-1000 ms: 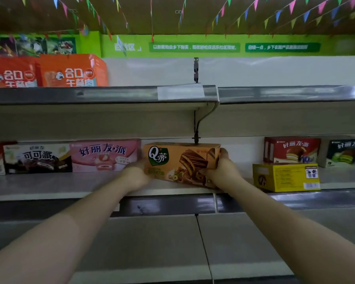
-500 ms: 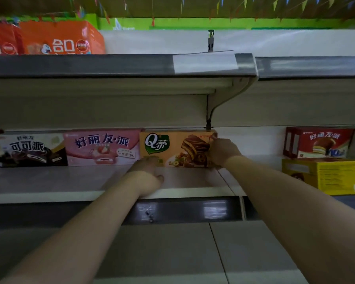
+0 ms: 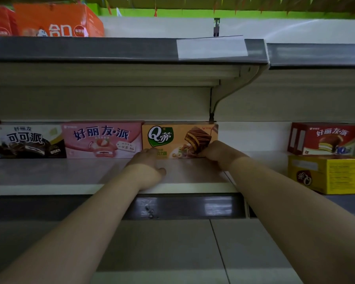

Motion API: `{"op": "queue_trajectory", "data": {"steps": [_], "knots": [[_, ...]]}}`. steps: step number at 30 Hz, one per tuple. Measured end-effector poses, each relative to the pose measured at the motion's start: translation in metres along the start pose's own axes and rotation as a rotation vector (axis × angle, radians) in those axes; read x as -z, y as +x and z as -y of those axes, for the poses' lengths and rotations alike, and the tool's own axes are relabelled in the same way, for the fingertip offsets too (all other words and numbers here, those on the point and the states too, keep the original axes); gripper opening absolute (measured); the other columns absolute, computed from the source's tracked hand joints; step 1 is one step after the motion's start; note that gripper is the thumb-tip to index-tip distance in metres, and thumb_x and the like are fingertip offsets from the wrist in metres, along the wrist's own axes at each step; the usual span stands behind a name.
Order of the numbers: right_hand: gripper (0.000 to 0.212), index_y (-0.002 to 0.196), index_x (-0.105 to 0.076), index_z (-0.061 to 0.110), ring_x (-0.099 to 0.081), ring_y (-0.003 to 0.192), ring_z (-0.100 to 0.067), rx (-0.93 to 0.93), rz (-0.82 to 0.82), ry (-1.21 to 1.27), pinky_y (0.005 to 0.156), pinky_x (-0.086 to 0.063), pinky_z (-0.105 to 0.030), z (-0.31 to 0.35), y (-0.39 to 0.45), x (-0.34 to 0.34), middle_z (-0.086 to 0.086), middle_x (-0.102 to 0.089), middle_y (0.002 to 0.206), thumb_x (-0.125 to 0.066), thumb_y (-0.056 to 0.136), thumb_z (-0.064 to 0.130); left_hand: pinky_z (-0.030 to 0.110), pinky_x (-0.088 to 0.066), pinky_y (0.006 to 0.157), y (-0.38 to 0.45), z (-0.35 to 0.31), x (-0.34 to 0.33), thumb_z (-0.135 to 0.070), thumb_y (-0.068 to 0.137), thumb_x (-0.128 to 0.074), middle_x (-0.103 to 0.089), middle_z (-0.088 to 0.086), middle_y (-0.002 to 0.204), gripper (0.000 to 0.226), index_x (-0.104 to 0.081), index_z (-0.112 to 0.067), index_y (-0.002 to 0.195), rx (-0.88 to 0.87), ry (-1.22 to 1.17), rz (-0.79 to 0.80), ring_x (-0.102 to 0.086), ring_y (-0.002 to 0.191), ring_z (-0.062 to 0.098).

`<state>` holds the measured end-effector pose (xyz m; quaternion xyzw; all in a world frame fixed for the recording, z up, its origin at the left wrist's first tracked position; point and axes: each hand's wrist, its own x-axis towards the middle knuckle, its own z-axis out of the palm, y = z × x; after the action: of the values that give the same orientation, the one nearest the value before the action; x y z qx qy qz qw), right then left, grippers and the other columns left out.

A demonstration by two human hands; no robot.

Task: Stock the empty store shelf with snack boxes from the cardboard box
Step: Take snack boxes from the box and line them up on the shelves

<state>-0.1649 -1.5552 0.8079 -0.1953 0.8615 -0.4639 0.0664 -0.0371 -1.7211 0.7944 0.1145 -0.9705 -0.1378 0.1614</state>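
An orange snack box (image 3: 178, 138) with a green Q logo stands upright at the back of the middle shelf (image 3: 70, 173), its left end against a pink snack box (image 3: 101, 140). A black cocoa-pie box (image 3: 25, 142) stands further left. My left hand (image 3: 148, 167) rests on the shelf, its fingertips touching the orange box's lower left front. My right hand (image 3: 217, 152) curls round the box's lower right corner. The cardboard box is out of view.
A red pie box (image 3: 324, 138) and a yellow box (image 3: 326, 175) sit on the shelf section to the right. The upper shelf (image 3: 111, 50) overhangs and carries orange cartons (image 3: 55, 21). Its bracket (image 3: 223, 95) ends just above the orange box's right end. A bare lower shelf (image 3: 172, 253) lies below.
The orange box went from the shelf's front edge back to the rear wall beside the pink box. My left hand slid off its end onto the shelf.
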Motion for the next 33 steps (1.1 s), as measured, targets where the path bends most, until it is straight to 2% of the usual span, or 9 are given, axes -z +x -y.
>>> {"op": "queue_trajectory", "data": {"steps": [4,9,11,14,17,20,25,30,33], "knots": [[0.013,0.095,-0.063,0.009,-0.06,0.107,-0.032,-0.047,-0.081,0.165,0.101,-0.047,-0.045,-0.007,0.005,0.002,-0.016,-0.065,0.113,-0.067,0.085,0.016,0.033,-0.037,0.107,-0.002,-0.001,0.002,-0.031,0.093,-0.055,-0.042,0.008,0.146,0.061,-0.034,-0.014,0.147,0.009,-0.015,-0.008,-0.041,0.132,0.025],[0.088,0.122,-0.055,0.006,-0.059,0.111,-0.034,-0.084,-0.238,0.182,0.098,-0.049,-0.046,-0.028,0.039,0.005,-0.016,-0.063,0.119,-0.078,0.047,0.046,0.033,-0.038,0.106,-0.003,-0.001,0.002,-0.032,0.093,-0.055,-0.043,0.008,0.145,0.06,-0.035,-0.015,0.147,0.022,-0.035,-0.016,-0.041,0.131,0.025],[0.084,0.132,-0.039,0.001,-0.051,0.12,-0.036,-0.044,-0.36,0.092,0.103,-0.044,-0.048,-0.012,0.014,0.0,-0.018,-0.052,0.129,-0.078,0.069,0.039,0.033,-0.037,0.107,-0.003,-0.001,0.003,-0.032,0.093,-0.055,-0.042,0.008,0.145,0.061,-0.034,-0.015,0.147,0.021,-0.035,-0.013,-0.04,0.132,0.025],[0.058,0.137,-0.037,0.01,-0.043,0.123,-0.037,0.235,-0.545,-0.416,0.1,-0.042,-0.046,0.004,-0.001,-0.009,-0.015,-0.041,0.134,-0.061,0.088,0.029,0.033,-0.037,0.107,-0.004,-0.002,0.004,-0.032,0.093,-0.055,-0.04,0.008,0.147,0.062,-0.033,-0.014,0.148,0.034,-0.045,-0.009,-0.04,0.133,0.026],[0.048,0.139,-0.045,0.021,-0.041,0.131,-0.032,0.548,-0.211,-0.982,0.105,-0.04,-0.049,0.032,-0.007,-0.026,-0.009,-0.04,0.146,-0.05,0.091,0.023,0.037,-0.044,0.101,-0.005,-0.002,0.005,-0.032,0.089,-0.058,-0.049,0.009,0.138,0.057,-0.042,-0.016,0.141,0.034,-0.046,-0.008,-0.049,0.123,0.027],[0.064,0.155,-0.015,0.03,0.006,0.148,-0.034,0.474,0.028,-1.306,0.112,-0.004,-0.07,0.046,-0.005,-0.052,0.001,0.002,0.163,-0.043,0.098,0.02,0.04,-0.05,0.092,-0.006,-0.002,0.007,-0.032,0.083,-0.057,-0.06,0.006,0.121,0.041,-0.057,-0.022,0.123,0.003,-0.079,-0.007,-0.057,0.106,0.026],[0.072,0.154,0.003,0.036,0.027,0.143,-0.034,0.358,0.043,-1.177,0.107,-0.003,-0.075,0.036,0.017,-0.071,0.003,0.016,0.162,-0.042,0.098,0.026,0.033,-0.043,0.096,-0.004,-0.003,0.005,-0.027,0.089,-0.057,-0.053,0.006,0.13,0.043,-0.052,-0.023,0.131,-0.01,-0.09,-0.022,-0.052,0.117,0.026],[0.066,0.154,-0.004,0.037,0.03,0.142,-0.032,0.397,0.111,-1.092,0.112,-0.004,-0.07,0.034,0.014,-0.063,0.006,0.018,0.161,-0.038,0.1,0.018,0.03,-0.038,0.098,0.0,0.0,0.001,-0.028,0.09,-0.057,-0.047,0.01,0.136,0.049,-0.047,-0.015,0.136,-0.019,-0.077,-0.036,-0.045,0.125,0.027],[0.064,0.155,-0.008,0.031,0.019,0.147,-0.03,0.389,0.138,-1.089,0.114,-0.006,-0.065,0.036,0.005,-0.059,0.002,0.004,0.163,-0.04,0.1,0.02,0.028,-0.039,0.092,-0.002,0.0,0.003,-0.028,0.09,-0.057,-0.051,0.01,0.13,0.044,-0.051,-0.016,0.132,-0.005,-0.082,-0.041,-0.049,0.119,0.026]]}}
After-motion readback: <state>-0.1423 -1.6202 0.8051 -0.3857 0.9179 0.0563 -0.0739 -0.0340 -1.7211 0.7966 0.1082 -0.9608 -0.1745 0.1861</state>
